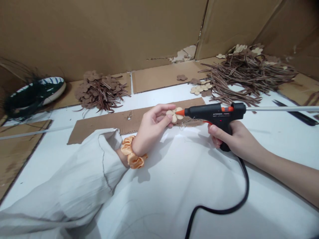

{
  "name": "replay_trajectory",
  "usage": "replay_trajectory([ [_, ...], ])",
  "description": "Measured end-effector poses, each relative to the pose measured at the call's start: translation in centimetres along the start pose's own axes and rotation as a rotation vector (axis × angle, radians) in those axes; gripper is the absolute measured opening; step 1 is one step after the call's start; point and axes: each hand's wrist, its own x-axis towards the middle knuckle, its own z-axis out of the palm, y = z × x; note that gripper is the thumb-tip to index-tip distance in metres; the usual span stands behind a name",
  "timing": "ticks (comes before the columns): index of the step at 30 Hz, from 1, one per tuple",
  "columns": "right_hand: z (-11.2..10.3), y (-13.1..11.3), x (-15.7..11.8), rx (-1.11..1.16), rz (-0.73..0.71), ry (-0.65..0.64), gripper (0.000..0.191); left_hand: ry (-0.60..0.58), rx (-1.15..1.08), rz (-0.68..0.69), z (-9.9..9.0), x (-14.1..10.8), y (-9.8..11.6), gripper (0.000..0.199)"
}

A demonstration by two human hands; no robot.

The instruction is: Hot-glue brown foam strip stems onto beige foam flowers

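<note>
Between the fingertips and thumb of my left hand (157, 124) is a cream fabric flower (178, 118), its petals facing up. My right hand (230, 137) grips the handle of a black glue gun (209, 112), with fingers at its orange trigger. The orange nozzle points left, and its tip is at the flower's centre; whether it touches cannot be made out. A long pale glue stick (279, 108) sticks out of the gun's back end. Under the flower and my left hand lies a brown cardboard strip (99, 122) with dried glue strands on it.
Brown strips and flowers (102, 88) are heaped at back left, beside a bowl (56, 89) of dark green strands. A larger strip pile (244, 73) and loose flowers (201, 88) lie back right, near black tweezers (296, 113). The gun's cord (221, 211) curls toward me. Cardboard walls (99, 33) stand behind.
</note>
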Motion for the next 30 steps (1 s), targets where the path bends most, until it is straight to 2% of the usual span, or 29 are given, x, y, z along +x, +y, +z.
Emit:
replay_trajectory([
  [30,-0.05,0.43,0.18,-0.002,-0.005,0.030,0.052,0.015,-0.018,0.008,0.10,-0.06,0.08,0.019],
])
